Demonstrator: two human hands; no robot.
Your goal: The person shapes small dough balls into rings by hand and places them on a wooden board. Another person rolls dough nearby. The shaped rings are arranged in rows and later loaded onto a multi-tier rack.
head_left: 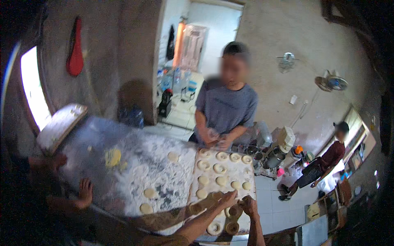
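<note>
My left hand (227, 200) and my right hand (248, 206) are close together over the near half of a pale, floured board (211, 184). The fingers of both look curled in; whatever they hold is too small to make out. On the board sit several dough rings, such as a far one (220, 168) and a near one (214, 228). Among them lie several round dough pieces without a visible hole, including one (235, 185) just beyond my hands. My left forearm and its shadow cover part of the board's near left side.
Left of the board, a floured table (160, 149) bears loose dough rounds (150, 192) and a yellow dough lump (113, 157). Another person's hand (85, 193) rests at its edge. A person in grey (227, 106) works across the board. Pots and a mixer (274, 158) stand right.
</note>
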